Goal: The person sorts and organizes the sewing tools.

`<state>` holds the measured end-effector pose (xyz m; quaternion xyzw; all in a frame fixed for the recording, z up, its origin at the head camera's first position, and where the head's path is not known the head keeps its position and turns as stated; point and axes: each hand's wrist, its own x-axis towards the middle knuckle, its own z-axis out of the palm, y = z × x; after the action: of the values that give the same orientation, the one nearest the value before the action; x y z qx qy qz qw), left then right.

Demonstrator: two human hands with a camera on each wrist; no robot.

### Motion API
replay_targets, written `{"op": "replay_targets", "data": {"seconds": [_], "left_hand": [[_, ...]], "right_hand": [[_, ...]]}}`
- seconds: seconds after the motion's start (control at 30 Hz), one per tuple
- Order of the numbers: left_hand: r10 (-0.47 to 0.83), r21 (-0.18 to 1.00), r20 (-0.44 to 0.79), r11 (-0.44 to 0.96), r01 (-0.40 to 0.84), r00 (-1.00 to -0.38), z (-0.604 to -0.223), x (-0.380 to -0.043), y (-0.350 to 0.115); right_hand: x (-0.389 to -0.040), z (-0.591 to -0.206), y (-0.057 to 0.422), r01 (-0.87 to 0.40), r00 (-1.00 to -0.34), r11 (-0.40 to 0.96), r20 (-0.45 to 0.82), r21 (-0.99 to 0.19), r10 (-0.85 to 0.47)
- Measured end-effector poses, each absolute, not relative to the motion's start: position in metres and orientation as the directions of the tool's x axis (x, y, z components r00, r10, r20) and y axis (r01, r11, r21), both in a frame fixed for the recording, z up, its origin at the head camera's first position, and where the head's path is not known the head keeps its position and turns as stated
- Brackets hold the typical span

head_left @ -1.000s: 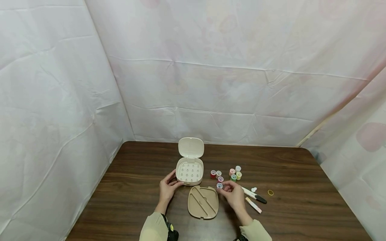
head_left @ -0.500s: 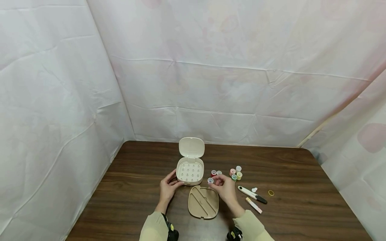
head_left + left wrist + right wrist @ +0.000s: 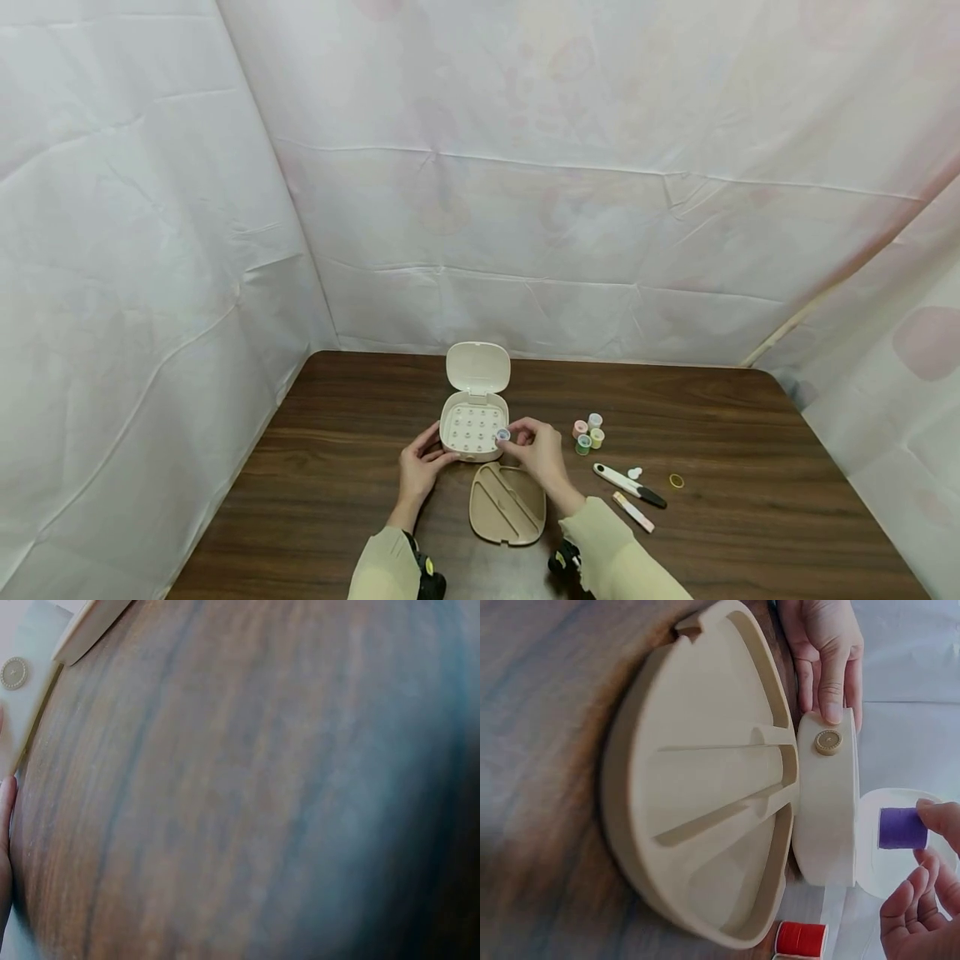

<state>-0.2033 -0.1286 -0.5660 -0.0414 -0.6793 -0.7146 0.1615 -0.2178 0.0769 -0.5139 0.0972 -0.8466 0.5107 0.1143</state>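
A cream sewing box (image 3: 457, 452) stands with its lid (image 3: 478, 367) raised, rows of small pegs showing inside. At its front left corner my left hand (image 3: 418, 471) grips it, thumb on the front wall near the round button (image 3: 828, 742) and fingers along the side. My right hand (image 3: 543, 457) pinches a spool of purple thread (image 3: 903, 828) between thumb and fingers. In the head view that spool is over the right part of the box. A beige divided tray (image 3: 507, 504) lies in front of the box. Only a fingertip of my left hand shows in the left wrist view.
Right of the box stand several thread spools (image 3: 583, 445), green, pink, yellow and white. A red spool (image 3: 801, 939) sits beside the tray, hidden by my right hand in the head view. Further right lie a white-and-black seam ripper-like tool (image 3: 628, 485), a pink-and-white stick (image 3: 633, 512) and a yellow ring (image 3: 677, 481).
My right hand has carried the purple spool leftward from the loose spools to over the box's right side. My left hand has stayed at the box.
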Motion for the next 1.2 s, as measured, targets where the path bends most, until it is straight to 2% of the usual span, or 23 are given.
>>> {"op": "replay_targets", "data": {"seconds": [0.37,0.67,0.97,1.2], "left_hand": [[-0.19,0.953,0.292,-0.027,0.303,-0.937,-0.576,-0.206,-0.129],[-0.21,0.954,0.295,0.007,0.3,-0.932,-0.594,-0.213,-0.131],[-0.179,0.95,0.302,-0.026,0.311,-0.936,-0.573,-0.205,-0.128],[-0.172,0.951,0.3,-0.027,0.309,-0.938,-0.568,-0.203,-0.128]], "right_hand": [[-0.237,-0.512,0.056,-0.32,-0.941,0.48,0.333,-0.816,-0.062],[-0.249,-0.512,0.039,-0.279,-0.955,0.487,0.29,-0.828,-0.055],[-0.257,-0.515,0.03,-0.251,-0.964,0.508,0.262,-0.824,-0.052],[-0.264,-0.519,0.024,-0.284,-0.955,0.508,0.285,-0.813,-0.079]]}}
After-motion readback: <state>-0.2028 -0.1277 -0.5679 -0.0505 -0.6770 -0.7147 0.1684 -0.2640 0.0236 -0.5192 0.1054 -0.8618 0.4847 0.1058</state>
